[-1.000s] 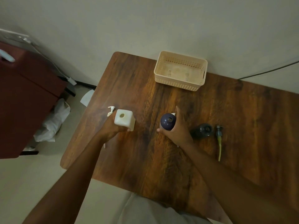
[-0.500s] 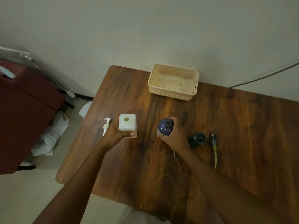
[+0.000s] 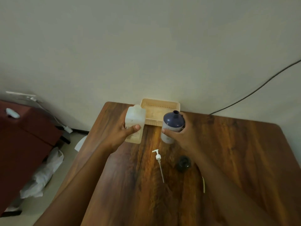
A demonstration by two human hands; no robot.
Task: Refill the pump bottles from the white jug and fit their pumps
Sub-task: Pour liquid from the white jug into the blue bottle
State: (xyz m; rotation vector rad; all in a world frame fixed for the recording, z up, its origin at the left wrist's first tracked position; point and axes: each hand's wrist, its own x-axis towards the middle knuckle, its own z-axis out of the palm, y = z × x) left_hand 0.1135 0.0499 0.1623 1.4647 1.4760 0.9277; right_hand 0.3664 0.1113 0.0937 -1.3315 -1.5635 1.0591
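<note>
Left hand (image 3: 121, 133): wrapped round white jug (image 3: 135, 123), lifted.
Right hand (image 3: 180, 136): gripping open blue bottle (image 3: 172, 125), just beside jug.
Done: nothing poured visibly.
Left: filling; white pump (image 3: 158, 156) lying below hands; dark bottle (image 3: 183, 163) under right forearm.

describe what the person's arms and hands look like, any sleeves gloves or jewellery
Both forearms are bare all the way to the bottom of the picture, with no sleeves showing. The left hand and right hand wear no gloves, and no rings, watch or bracelets can be seen.
</note>
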